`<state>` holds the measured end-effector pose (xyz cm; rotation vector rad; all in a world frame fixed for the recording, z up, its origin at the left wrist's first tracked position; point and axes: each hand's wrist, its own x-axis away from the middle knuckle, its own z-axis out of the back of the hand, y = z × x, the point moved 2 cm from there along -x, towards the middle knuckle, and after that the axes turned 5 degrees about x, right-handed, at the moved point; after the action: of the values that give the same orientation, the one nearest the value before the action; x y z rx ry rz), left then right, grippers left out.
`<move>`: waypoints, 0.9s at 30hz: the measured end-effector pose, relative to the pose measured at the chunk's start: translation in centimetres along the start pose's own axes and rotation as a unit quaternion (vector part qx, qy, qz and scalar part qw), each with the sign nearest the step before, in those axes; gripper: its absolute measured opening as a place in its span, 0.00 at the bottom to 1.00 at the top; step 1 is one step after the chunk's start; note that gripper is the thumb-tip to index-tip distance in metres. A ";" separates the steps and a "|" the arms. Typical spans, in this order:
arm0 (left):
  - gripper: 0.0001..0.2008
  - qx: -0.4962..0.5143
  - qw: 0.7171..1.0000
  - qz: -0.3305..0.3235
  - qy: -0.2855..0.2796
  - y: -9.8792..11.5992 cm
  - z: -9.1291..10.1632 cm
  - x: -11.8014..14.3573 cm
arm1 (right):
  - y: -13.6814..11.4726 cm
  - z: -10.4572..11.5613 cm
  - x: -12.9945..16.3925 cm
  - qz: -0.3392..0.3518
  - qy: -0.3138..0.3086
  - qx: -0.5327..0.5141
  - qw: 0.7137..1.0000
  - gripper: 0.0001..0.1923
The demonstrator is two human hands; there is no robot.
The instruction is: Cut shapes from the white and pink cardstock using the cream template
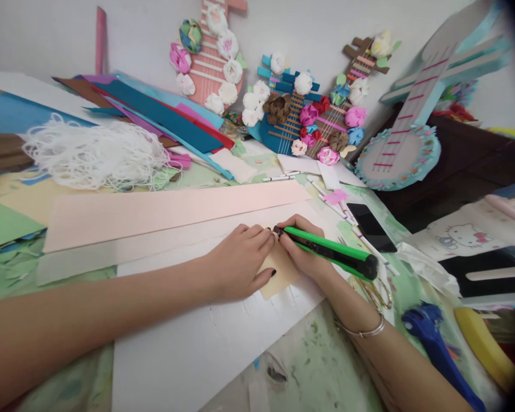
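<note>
In my right hand (302, 249) is a green utility knife (332, 249), its black butt end pointing right and its tip end down at the paper. My left hand (242, 260) lies palm down, thumb apart from the fingers, pressing on a small cream piece of paper (283, 277). Its fingertips are close beside the knife's tip, and the blade itself cannot be made out. Under both hands is a white sheet of card (189, 337) with several short slits or marks. A long pale pink paper strip (167, 214) lies just beyond it.
White string (98, 151) is heaped at left beside coloured paper sheets (154, 109). Flower-decorated paper instruments (296, 109) lean at the wall. To the right are a phone (371, 227), gold-handled scissors (375, 292), a blue tape dispenser (438, 343) and a yellow tape roll (484, 346).
</note>
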<state>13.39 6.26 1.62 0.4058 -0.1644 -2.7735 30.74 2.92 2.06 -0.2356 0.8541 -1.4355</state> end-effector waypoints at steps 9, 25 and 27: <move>0.25 -0.001 1.000 0.000 0.002 0.0 -0.1 0.0 | -0.1 0.1 0.1 -0.004 0.003 -0.007 1.000 0.05; 0.26 0.005 1.000 0.000 0.003 -0.1 -0.1 0.0 | 0.0 0.2 0.2 0.000 -0.001 -0.013 1.000 0.05; 0.26 0.003 1.000 0.001 0.001 -0.1 -0.1 0.0 | 0.0 0.2 0.2 0.001 -0.002 -0.016 1.000 0.05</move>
<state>13.42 6.32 1.52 0.4085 -0.1742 -2.7711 30.88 2.64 2.11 -0.2615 0.8742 -1.4194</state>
